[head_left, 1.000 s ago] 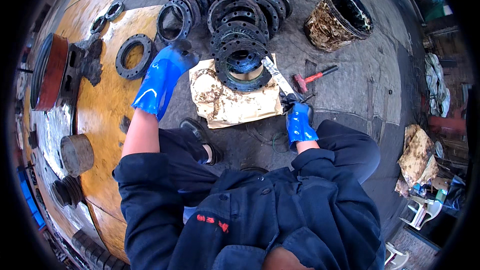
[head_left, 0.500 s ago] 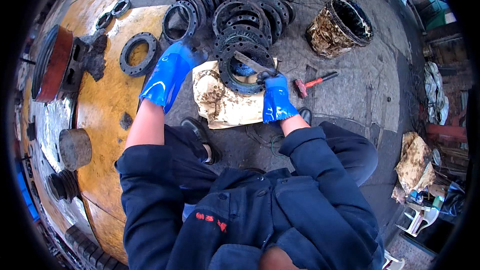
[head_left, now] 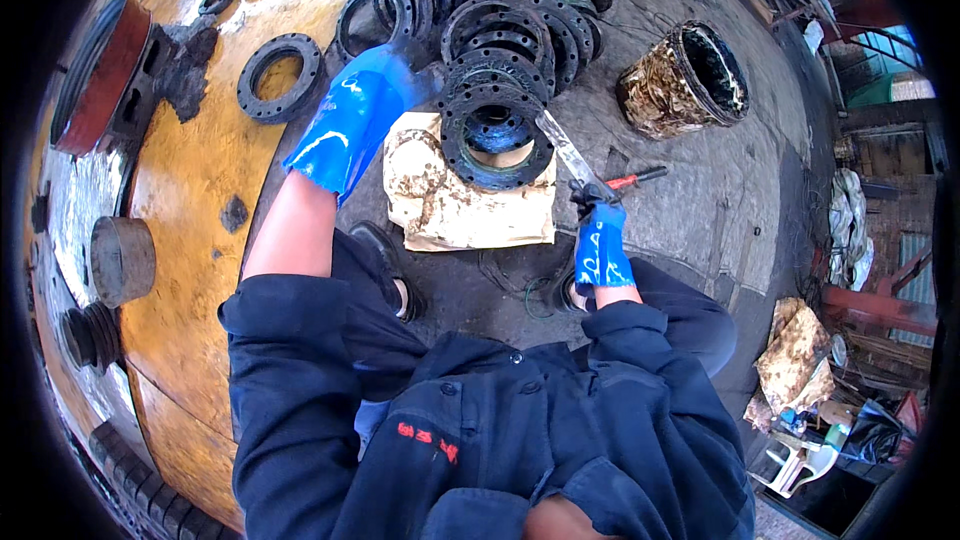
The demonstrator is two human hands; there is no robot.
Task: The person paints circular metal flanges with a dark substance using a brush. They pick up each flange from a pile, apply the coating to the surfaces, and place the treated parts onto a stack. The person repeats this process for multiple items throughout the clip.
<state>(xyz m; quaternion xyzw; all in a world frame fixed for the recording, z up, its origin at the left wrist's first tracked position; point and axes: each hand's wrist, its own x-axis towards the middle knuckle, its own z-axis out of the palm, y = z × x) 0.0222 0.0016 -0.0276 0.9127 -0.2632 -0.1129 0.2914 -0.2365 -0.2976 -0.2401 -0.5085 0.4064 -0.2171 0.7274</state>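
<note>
Since 0.5 s ago we see the right hand pulled back from the flange ring toward the body, the flat metal blade drawn out with it. The left hand has barely shifted. That blade now runs on a slant, its tip up-left at the ring's right rim, its handle down-right in the right fist, closed tight around it. The ring lies flat on stained cardboard. We cannot tell whether the left fingers grasp anything.

packages: none | labels: none | signs: none | screens: none in view
</note>
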